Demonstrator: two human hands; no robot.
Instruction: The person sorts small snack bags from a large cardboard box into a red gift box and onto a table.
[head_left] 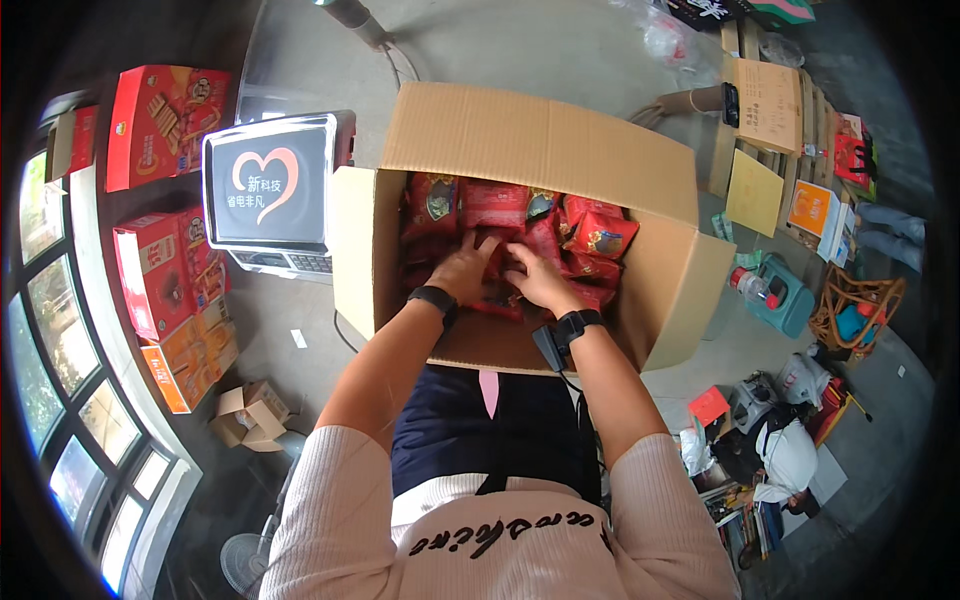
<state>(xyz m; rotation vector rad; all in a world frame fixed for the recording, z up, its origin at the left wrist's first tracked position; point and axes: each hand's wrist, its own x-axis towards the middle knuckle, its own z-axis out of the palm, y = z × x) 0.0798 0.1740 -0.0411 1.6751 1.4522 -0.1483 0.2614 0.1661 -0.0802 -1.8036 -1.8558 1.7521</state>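
Red snack packets (500, 215) fill the open cardboard box (660, 280) that sits right in front of the person, and both hands are down among them — the left hand (462, 268) lies palm-down with fingers spread over the packets, the right hand (535, 275) beside it with fingers curled onto a packet; whether either actually grips one cannot be told. Each wrist wears a black band. The box flaps stand open on all sides. Left of the box stands a weighing scale (268, 190) with a lit screen, and further left red cartons (160, 120) are stacked along a dark window wall. The floor (560, 45) is grey concrete — to the right lie flat cardboard pieces (765, 105) and a teal container (785, 295).
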